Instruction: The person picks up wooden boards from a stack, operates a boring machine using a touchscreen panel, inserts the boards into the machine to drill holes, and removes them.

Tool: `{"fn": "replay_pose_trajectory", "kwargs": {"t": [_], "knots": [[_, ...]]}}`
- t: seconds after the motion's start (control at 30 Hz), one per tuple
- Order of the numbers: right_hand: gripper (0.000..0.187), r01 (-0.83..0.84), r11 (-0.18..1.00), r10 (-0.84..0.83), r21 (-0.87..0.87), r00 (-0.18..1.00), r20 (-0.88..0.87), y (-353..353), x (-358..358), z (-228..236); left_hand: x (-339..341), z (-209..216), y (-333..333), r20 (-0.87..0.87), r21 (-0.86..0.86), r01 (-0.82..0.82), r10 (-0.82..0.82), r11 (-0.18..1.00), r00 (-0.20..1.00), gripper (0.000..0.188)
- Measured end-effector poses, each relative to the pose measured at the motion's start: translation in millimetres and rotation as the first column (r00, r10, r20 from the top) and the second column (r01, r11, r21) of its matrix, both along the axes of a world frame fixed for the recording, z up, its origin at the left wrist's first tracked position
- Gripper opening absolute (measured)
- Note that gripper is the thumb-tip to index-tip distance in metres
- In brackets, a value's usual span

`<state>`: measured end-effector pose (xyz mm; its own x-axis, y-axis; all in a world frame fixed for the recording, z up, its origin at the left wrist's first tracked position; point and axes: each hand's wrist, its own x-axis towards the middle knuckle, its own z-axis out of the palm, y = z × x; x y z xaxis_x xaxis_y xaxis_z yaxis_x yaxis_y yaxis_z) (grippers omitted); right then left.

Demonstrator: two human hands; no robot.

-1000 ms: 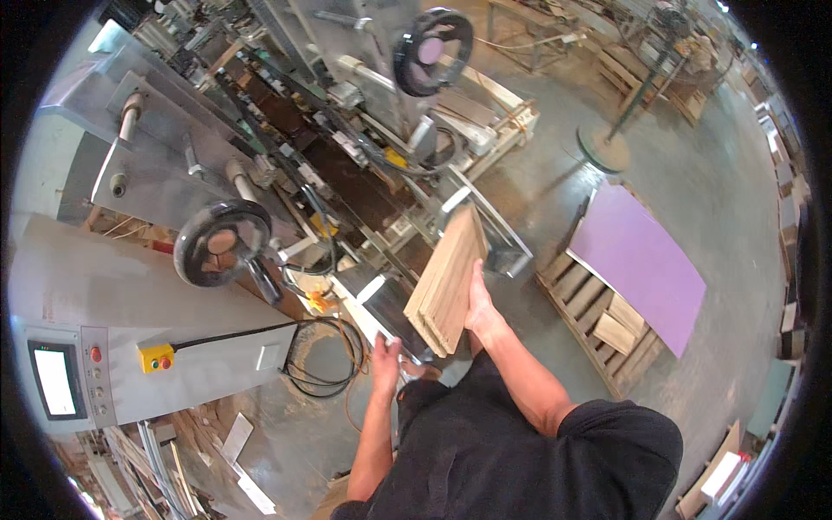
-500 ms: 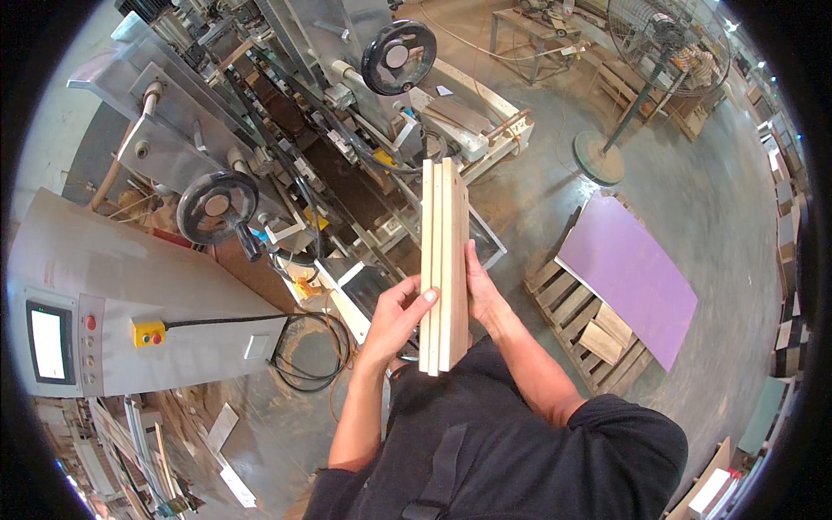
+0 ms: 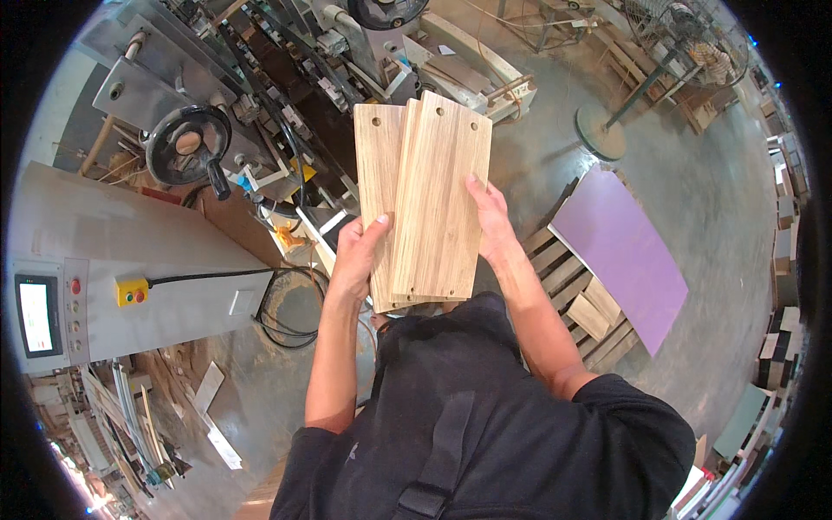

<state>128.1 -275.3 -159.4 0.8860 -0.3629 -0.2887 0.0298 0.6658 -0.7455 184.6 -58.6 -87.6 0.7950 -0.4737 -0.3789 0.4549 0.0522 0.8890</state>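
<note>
Two hands (image 3: 357,251) (image 3: 490,221) hold flat, grainy, rectangular wooden boards (image 3: 426,199) with drilled corner holes.

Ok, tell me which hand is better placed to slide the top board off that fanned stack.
Probably the right hand. It lies along the free right edge of the top board, fingers on its face. The left hand cups the left edge of the lower boards, so it suits steadying them.

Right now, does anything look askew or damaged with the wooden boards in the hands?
The boards are not squared up: held between the left hand and the right hand, they fan apart, so the rear one sticks out to the left. No crack or chip shows on the faces.
</note>
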Motion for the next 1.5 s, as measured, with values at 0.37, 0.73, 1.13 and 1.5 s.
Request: {"fn": "replay_pose_trajectory", "kwargs": {"t": [0.37,0.73,1.13,1.5], "knots": [[0.053,0.077,0.989,-0.074,0.126,0.997,-0.033,-26.0,-20.2,3.4,-0.7,-1.1,18.1,-0.094,-0.077,-0.032,0.025,0.996,0.995,0.048],[0.052,0.133,0.973,-0.131,0.188,0.991,-0.027,-24.4,-37.0,22.8,0.6,5.3,22.9,-0.152,-0.081,-0.074,0.061,0.994,0.986,0.059],[0.050,0.054,0.979,-0.075,0.199,0.992,0.098,-19.3,-36.3,7.9,-8.5,1.0,15.8,-0.075,-0.064,-0.068,0.063,0.996,0.995,0.055],[0.054,-0.141,0.876,0.042,0.460,0.975,0.219,17.5,-24.7,-13.1,-56.7,45.3,-30.9,0.434,0.216,0.111,-0.197,0.970,0.879,0.035]]}}
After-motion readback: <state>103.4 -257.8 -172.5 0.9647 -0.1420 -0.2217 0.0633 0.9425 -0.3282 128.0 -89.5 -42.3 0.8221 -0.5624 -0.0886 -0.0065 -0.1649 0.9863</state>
